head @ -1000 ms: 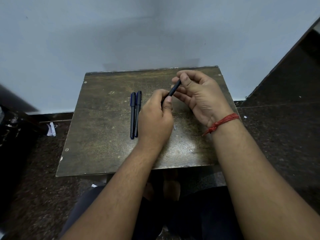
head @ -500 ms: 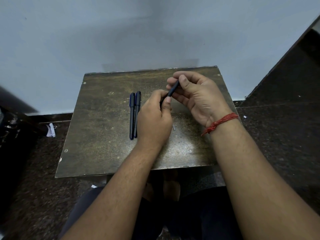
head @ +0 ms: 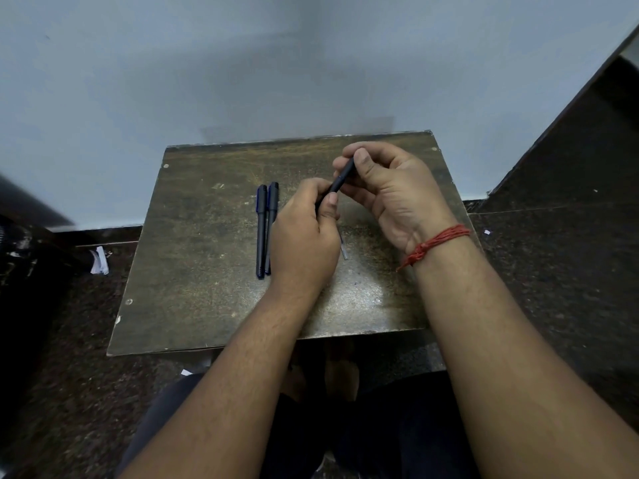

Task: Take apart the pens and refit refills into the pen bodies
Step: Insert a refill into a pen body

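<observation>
A dark pen (head: 340, 181) is held slanted above the worn brown table (head: 193, 271), gripped at both ends. My left hand (head: 304, 236) closes on its lower end and my right hand (head: 390, 191) pinches its upper end between thumb and fingers. Most of the pen is hidden inside the two hands. Two more dark capped pens (head: 265, 229) lie side by side on the table, just left of my left hand. A small thin clear piece (head: 344, 252) lies on the table between my wrists, partly hidden by my left hand.
The small table stands against a pale wall (head: 242, 63). Dark speckled floor (head: 553, 271) surrounds it, with a scrap of white paper (head: 99, 261) on the left. My legs are below the table's near edge. A red thread is tied round my right wrist.
Both hands have stayed on the pen with only small finger shifts; the right hand's grip has moved slightly on the upper end. The two pens on the table have not moved.
</observation>
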The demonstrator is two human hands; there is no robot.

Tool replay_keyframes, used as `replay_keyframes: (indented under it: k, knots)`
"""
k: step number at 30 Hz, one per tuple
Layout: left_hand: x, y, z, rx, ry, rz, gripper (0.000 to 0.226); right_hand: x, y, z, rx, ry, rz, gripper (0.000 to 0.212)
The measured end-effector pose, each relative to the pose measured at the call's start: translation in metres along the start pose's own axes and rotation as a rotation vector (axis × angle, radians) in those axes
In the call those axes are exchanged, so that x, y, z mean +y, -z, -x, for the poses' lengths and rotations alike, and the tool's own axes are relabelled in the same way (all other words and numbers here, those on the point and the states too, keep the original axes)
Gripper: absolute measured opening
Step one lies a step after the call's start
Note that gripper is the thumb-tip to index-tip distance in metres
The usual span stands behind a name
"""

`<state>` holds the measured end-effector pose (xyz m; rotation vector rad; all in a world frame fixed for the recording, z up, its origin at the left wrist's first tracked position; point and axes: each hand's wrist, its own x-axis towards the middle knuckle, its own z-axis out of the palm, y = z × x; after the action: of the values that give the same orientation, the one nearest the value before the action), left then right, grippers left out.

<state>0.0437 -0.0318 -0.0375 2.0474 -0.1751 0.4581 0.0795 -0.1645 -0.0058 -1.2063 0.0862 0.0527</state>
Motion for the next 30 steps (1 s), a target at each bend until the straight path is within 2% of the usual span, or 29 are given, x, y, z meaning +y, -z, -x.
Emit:
replay_keyframes:
  k: [12,17,18,21,23,26,30]
  knots:
    - [0.002,0.001,0.001,0.054,-0.036,-0.050,0.006,0.003,-0.015,0.004,0.140,0.058,0.030,0.016]
    - [0.000,0.001,0.000,0.061,-0.009,-0.041,0.006,-0.003,-0.011,0.003,0.108,0.081,0.112,0.008]
    - [0.000,0.001,0.000,0.067,-0.008,-0.045,0.007,-0.005,-0.006,0.001,0.140,0.117,0.207,0.007]
    - [-0.002,0.002,-0.001,0.083,0.010,-0.052,0.007,-0.013,0.018,-0.004,0.314,0.259,0.776,0.009]
    - [-0.005,0.003,-0.002,0.090,0.036,-0.056,0.007,-0.017,0.029,-0.002,0.374,0.259,1.031,0.009]
    - [-0.007,0.004,-0.004,0.093,0.057,-0.051,0.007,-0.015,0.031,0.001,0.339,0.179,1.280,0.004]
    - [-0.007,0.003,-0.003,0.094,0.061,-0.055,0.005,-0.007,0.018,0.004,0.236,0.089,1.527,0.017]
